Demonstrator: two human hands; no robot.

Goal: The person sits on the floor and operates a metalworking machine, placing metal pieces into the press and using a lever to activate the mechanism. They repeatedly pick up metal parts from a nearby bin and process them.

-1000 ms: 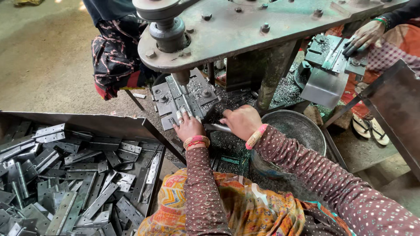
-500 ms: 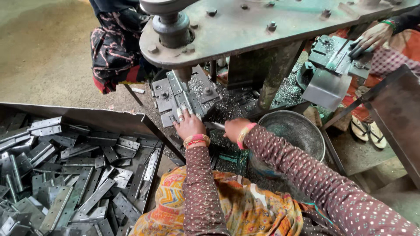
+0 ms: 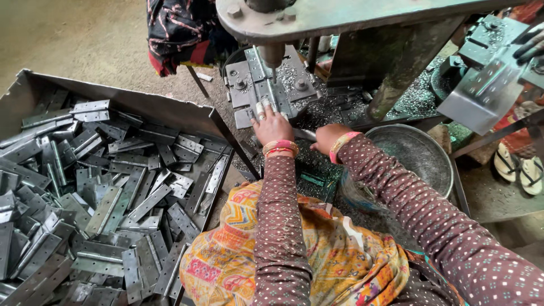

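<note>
My left hand [image 3: 271, 126] reaches forward to the press die [image 3: 266, 85], its fingertips holding a small grey hinge leaf [image 3: 262, 106] flat on the die plate under the punch [image 3: 272, 55]. My right hand [image 3: 327, 137] is just to the right, closed in a fist around a short metal rod [image 3: 305, 134] that points toward my left wrist. Both wrists carry bangles, and both arms are in brown dotted sleeves.
A large metal tray [image 3: 136, 102] heaped with several grey hinge leaves lies on the left. A round metal bowl [image 3: 416, 156] stands right of my right arm. Another person's hand [image 3: 530, 45] works a second press at top right, with sandals [image 3: 518, 164] below it. Metal swarf covers the press base.
The view has swung closer to the press and to the right. My left hand stays on the die. My right hand has closed tighter on the rod, close beside my left wrist.
</note>
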